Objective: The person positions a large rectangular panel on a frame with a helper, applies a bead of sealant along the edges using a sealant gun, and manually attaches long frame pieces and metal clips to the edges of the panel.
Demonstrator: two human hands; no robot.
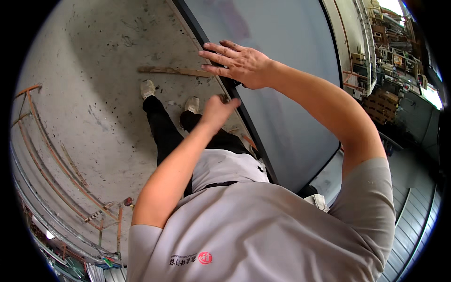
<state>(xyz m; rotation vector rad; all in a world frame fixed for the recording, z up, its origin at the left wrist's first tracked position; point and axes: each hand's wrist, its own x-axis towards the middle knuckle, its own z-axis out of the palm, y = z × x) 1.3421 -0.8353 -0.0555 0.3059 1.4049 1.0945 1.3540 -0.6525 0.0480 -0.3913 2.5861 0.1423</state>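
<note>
A large grey pane (286,70) in a dark frame (246,120) slants through the middle of the view, like a window or door panel. Over the frame's left edge, my right hand (244,65) is open, its fingers stretched out to the left and dark smudges on the fingertips. Under that palm sits a small black piece, mostly hidden. Just below, my left hand (219,114) is closed beside the same edge, fingers curled and slightly blurred. Whatever it holds, if anything, is hidden from view.
A wooden strip (176,71) lies on the stained concrete floor (94,84) ahead of my shoes. Metal racks with orange-brown bars (56,160) stand at the left. Farther right are cardboard boxes (381,105) and crowded shelving.
</note>
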